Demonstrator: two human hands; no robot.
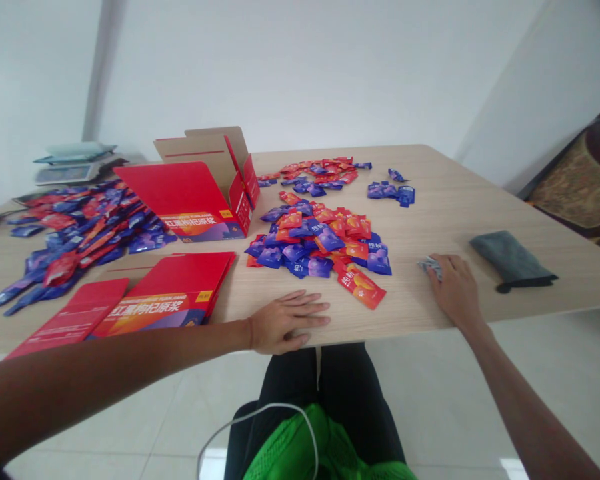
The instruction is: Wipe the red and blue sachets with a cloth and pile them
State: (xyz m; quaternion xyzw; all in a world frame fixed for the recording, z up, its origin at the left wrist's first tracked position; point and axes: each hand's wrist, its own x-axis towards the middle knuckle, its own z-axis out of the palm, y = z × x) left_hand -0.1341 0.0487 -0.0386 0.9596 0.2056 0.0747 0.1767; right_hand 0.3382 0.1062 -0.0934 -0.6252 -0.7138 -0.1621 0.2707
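Observation:
My left hand (287, 322) lies flat near the table's front edge, fingers spread, holding nothing. Just beyond it is a pile of red and purple sachets (313, 237). One red sachet (361, 285) lies apart at the pile's near right side, between my two hands. Over on the right, my right hand (455, 287) rests on the table with its fingers closed around a small crumpled grey-and-white piece (431, 267). Its far end sticks out past the fingertips; whether it is cloth or paper I cannot tell. A dark grey pouch (513, 259) lies to the right of that hand.
Open red cartons (190, 200) stand left of the pile, with flattened red cartons (165, 293) in front. Strips of joined sachets (87, 230) cover the table's left side, near a scale (73, 172). More sachets (325, 175) lie at the back. A white cable (260, 412) loops over my lap.

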